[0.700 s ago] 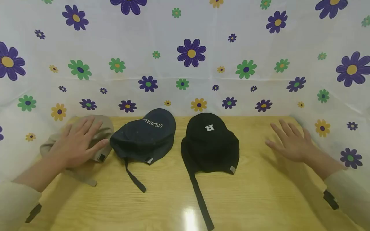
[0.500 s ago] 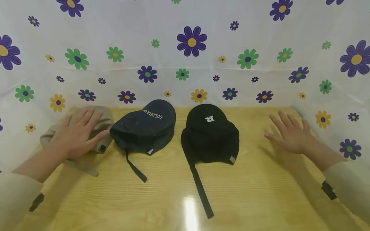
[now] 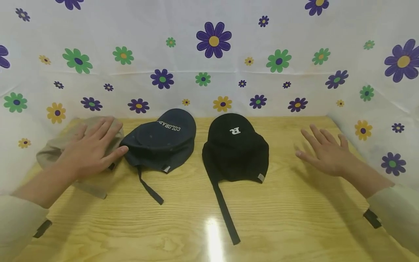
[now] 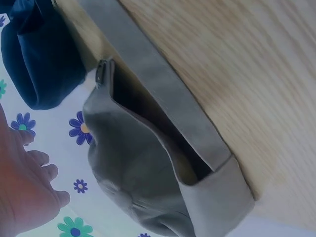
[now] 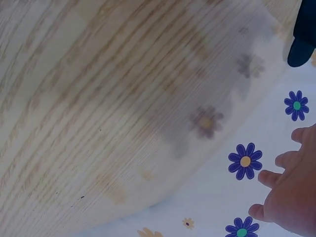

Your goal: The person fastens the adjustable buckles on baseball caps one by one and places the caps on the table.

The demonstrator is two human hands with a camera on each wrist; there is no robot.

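My left hand (image 3: 90, 151) hovers over a beige cap (image 3: 54, 147) at the left, fingers spread and straight, holding nothing. In the left wrist view the beige cap (image 4: 133, 153) lies below the hand, its grey-looking strap (image 4: 163, 84) stretching across the table. Right beside it sits a navy cap (image 3: 160, 140) lettered "COLORAD…", its last part hidden by a fold. A black cap (image 3: 235, 154) with a white R lies near the middle, its long strap pointing toward me. On the right, my right hand (image 3: 328, 156) hangs above the table, fingers spread, with nothing in it.
The caps lie along the back of a wooden table (image 3: 275, 218). A white cloth (image 3: 183, 22) with purple, green and yellow flowers rises behind and at both sides. Light glares off the table's front middle.
The head view has tilted, so the whole scene sits higher in the picture and slightly left. The left thumb now overlaps the navy cap's edge. The caps stay in place.
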